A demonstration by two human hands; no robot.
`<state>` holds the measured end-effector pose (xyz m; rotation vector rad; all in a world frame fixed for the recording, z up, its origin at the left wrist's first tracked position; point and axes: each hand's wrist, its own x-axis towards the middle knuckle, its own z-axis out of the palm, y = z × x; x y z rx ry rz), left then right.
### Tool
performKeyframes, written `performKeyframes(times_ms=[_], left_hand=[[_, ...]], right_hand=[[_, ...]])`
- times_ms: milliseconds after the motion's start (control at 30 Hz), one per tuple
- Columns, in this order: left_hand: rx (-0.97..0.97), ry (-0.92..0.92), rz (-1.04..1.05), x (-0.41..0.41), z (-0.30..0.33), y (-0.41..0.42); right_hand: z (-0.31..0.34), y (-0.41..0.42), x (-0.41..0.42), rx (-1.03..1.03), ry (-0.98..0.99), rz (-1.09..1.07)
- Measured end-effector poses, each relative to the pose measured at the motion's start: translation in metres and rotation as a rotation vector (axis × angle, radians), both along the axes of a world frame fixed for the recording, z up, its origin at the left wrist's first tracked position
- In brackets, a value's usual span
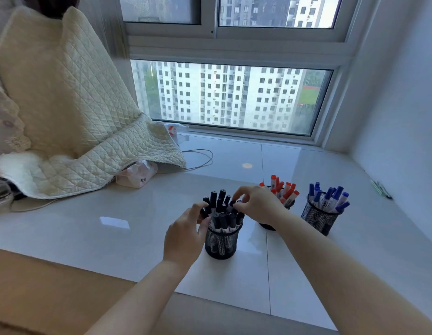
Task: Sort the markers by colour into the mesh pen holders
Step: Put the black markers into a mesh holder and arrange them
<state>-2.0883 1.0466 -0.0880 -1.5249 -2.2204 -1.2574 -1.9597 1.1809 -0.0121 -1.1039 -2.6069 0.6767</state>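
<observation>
Black markers (219,209) fill the near holder (221,245); red set (284,189) and blue set (327,198) sit in their own holders behind and right. Sorting looks essentially done, no loose markers seen. Right hand (256,204) pinches a black cap; left hand (186,235) touches the bunch's side, fingers loosely curled, grip unclear. Nearby on the surface (113,233): quilt (72,131), tissue pack (137,176), cable (200,160). None obstructs.

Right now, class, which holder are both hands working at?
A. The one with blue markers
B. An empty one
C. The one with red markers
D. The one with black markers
D: the left hand and right hand both touch the black markers; the red markers and blue markers stand aside.
</observation>
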Motion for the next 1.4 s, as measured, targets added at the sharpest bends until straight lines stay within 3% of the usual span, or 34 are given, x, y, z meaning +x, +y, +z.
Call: performKeyframes(times_ms=[167,433,600,833,933,1067,1233,1300,1400], left_hand=[[-0.042,0.024,-0.011,0.01,-0.009,-0.002],[-0.052,-0.256,-0.091,0.013,-0.017,0.003],[-0.037,-0.54,-0.171,0.018,-0.017,0.016],[-0.119,-0.631,-0.123,0.016,-0.013,0.027],[-0.123,-0.591,-0.106,0.015,-0.015,0.028],[-0.143,-0.569,-0.099,0.015,-0.017,0.031],[-0.22,-0.522,-0.125,0.01,-0.016,0.034],[-0.238,-0.532,-0.128,0.008,-0.016,0.035],[-0.239,-0.537,-0.137,0.008,-0.016,0.036]], right_hand=[[0.003,-0.001,-0.008,0.152,-0.077,0.007],[0.001,0.003,-0.022,0.197,-0.252,0.067],[0.0,0.004,-0.025,0.163,-0.295,0.079],[-0.004,0.002,-0.02,0.229,-0.296,0.021],[-0.005,0.002,-0.013,0.269,-0.135,0.016],[0.004,0.003,-0.002,0.139,0.306,-0.081],[0.013,0.007,0.015,-0.002,0.714,-0.311],[0.012,0.009,0.021,-0.179,0.859,-0.444],[0.009,0.008,0.028,-0.697,1.091,-0.514]])
